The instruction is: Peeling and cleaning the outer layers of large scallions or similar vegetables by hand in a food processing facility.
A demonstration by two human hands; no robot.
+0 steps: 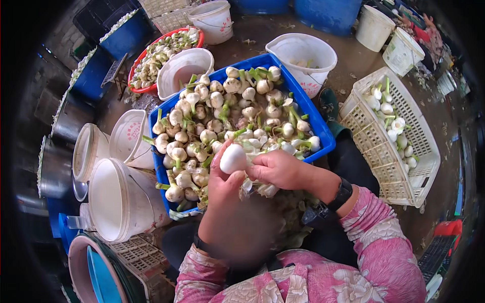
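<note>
A smooth white garlic bulb (pixel 232 159) is held by my left hand (pixel 223 185), fingers and thumb around it. My right hand (pixel 278 169) touches the bulb's right side, its fingertips pinched together; whether a small tool or a bit of skin is between them cannot be told. Both hands are over the near edge of a blue plastic tub (pixel 329 146), which holds many garlic bulbs (pixel 216 99) with cut green stems, some with dirty skins. Pale peeled skins (pixel 252 146) lie near my fingers.
A cream plastic crate (pixel 424 181) with whiter garlic stands at right. White buckets (pixel 108 200) crowd the left; another white bucket (pixel 303 49) touches on the tub's far side. A red basin (pixel 201 38) of garlic is at upper left. Blue drums (pixel 327 17) stand behind on the wet floor.
</note>
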